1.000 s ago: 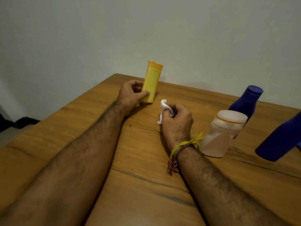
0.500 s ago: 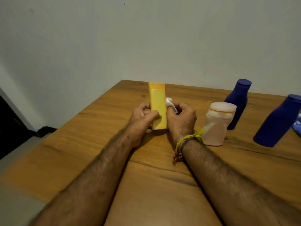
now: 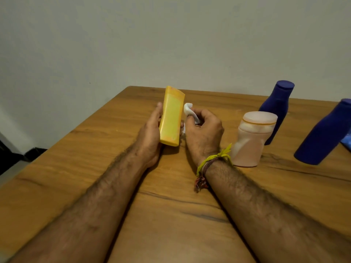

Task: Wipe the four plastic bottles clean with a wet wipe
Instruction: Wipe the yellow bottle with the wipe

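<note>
My left hand [image 3: 151,132] holds a flat yellow plastic bottle [image 3: 171,116] lifted off the wooden table [image 3: 95,158], tilted with its cap end away from me. Right beside it, my right hand [image 3: 204,133] pinches a crumpled white wet wipe [image 3: 190,111] close to the bottle's right edge. To the right stand a squat pale pink bottle [image 3: 252,143] with a translucent cap, a dark blue bottle [image 3: 278,109] behind it, and a second dark blue bottle [image 3: 324,135] near the right edge.
A pale wall runs along the table's far edge. A bit of blue packaging [image 3: 346,142] shows at the right border. The table's left edge drops to a grey floor with a dark object [image 3: 11,160] there.
My left hand has raised the yellow bottle off the table and tilted it, its fingers now behind it. My right hand with the wipe has shifted slightly to the bottle's right side.
</note>
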